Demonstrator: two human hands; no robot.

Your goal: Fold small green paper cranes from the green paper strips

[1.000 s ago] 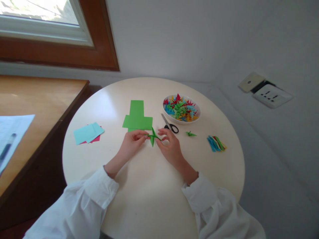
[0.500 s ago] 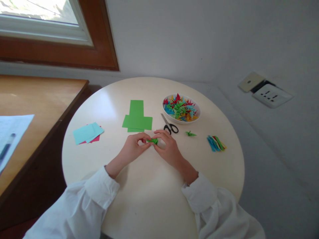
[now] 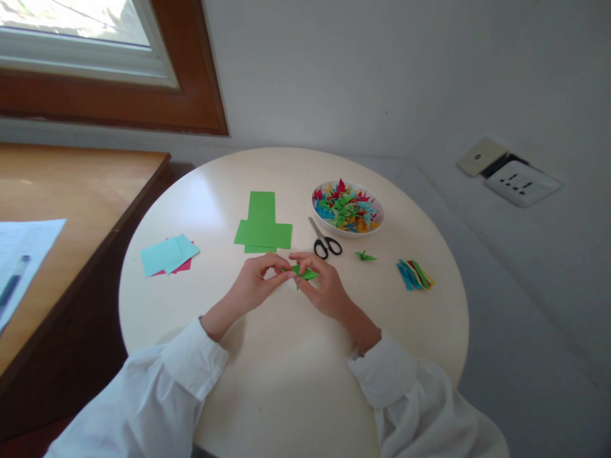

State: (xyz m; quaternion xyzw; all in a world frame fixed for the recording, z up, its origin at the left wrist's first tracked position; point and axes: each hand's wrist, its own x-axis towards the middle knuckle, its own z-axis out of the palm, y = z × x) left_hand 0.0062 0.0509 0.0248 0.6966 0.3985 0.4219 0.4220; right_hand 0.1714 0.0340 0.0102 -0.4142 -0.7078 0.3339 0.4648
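Note:
Between my two hands, a small green paper crane (image 3: 308, 274) is held just above the white round table, partly covered by fingers. My left hand (image 3: 260, 280) pinches its left side between thumb and fingertips. From the other side my right hand (image 3: 324, 284) grips it, thumb below and fingers curled over the top. Just beyond my hands lie several green paper sheets (image 3: 261, 222), overlapping in a cross shape. Scissors with black handles (image 3: 326, 242) rest behind my right hand. A finished-looking green paper crane (image 3: 366, 256) sits to their right.
A white oval bowl (image 3: 351, 234) full of colourful paper cranes stands at the back right. Folded paper strips (image 3: 414, 275) lie near the right edge, light blue and pink paper sheets (image 3: 169, 256) at the left. A wooden desk (image 3: 86, 184) adjoins on the left.
The green paper crane has been turned between my fingers: its long points stood out front and back, and now a flap points right. Both hands have drawn closer together and stay pinched on it.

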